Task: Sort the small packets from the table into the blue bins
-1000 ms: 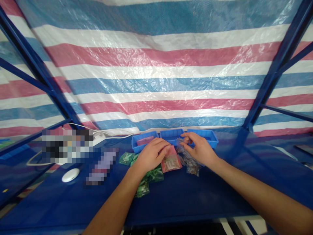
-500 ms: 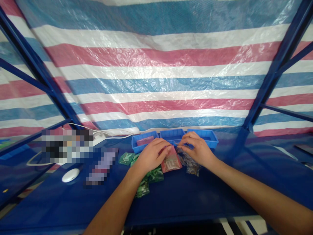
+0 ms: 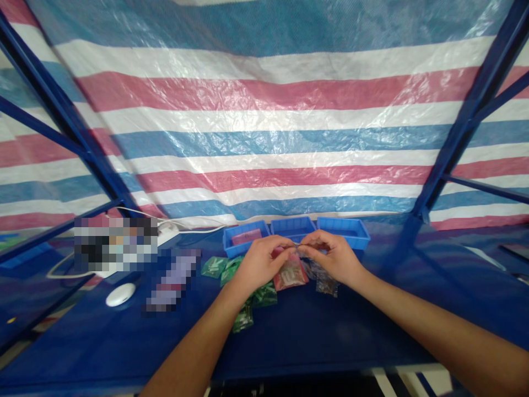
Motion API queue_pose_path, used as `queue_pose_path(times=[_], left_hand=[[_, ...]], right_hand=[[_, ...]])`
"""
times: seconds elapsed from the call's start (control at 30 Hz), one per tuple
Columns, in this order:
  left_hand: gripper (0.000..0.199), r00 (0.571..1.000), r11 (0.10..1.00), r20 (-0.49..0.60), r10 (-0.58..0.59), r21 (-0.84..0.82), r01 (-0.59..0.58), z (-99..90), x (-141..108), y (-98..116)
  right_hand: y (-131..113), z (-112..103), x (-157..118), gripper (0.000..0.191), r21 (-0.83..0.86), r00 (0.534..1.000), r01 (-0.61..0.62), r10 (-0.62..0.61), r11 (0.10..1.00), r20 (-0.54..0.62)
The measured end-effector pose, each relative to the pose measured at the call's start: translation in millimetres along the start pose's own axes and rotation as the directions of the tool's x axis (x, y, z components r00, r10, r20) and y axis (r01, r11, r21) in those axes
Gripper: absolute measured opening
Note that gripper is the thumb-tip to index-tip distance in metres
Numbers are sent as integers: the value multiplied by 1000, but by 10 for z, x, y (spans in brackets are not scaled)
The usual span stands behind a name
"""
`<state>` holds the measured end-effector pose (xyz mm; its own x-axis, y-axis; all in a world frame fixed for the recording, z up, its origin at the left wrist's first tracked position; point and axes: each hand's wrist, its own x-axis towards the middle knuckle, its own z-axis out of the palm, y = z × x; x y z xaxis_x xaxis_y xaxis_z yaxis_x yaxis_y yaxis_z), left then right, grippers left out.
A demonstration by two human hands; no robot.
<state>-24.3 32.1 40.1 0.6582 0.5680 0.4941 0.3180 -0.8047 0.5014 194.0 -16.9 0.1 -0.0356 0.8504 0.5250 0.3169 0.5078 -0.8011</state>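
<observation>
My left hand (image 3: 268, 258) and my right hand (image 3: 330, 255) meet fingertip to fingertip over the table. Both are pinched on a thin greyish edge, which looks like that of a small plastic bag (image 3: 298, 246); the fingers hide most of it. Just below lies a red-tinted plastic bag (image 3: 290, 275) with small parts inside. Clear bags with dark contents (image 3: 326, 282) lie under my right hand. Several green bags (image 3: 264, 295) of small parts are spread by my left wrist, partly covered by it.
Behind my hands stand three blue bins: a left bin (image 3: 227, 246) with a pink bag (image 3: 247, 236) in it, a middle bin (image 3: 292, 225) and a right bin (image 3: 359, 238). At left lie a white oval object (image 3: 120, 295), a blurred-out purplish item (image 3: 174, 278) and a white cable (image 3: 198, 232).
My left hand has moved slightly right and its fingertips have closed on the thin edge beside my right fingers. The bags on the table stay in place.
</observation>
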Motion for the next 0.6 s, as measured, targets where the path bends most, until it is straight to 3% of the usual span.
queue_pose_path(times=[0.27, 0.43, 0.6], left_hand=[[17, 998, 984, -22, -59, -169, 55, 29, 6, 34], [38, 996, 967, -3, -87, -241, 83, 28, 13, 60], [52, 995, 982, -24, -96, -165, 91, 71, 17, 120]], right_hand=[[10, 77, 32, 31, 367, 994, -108, 101, 924, 38], [-33, 88, 24, 30, 362, 993, -117, 111, 925, 39], [-30, 128, -8, 20, 293, 997, -78, 72, 953, 31]])
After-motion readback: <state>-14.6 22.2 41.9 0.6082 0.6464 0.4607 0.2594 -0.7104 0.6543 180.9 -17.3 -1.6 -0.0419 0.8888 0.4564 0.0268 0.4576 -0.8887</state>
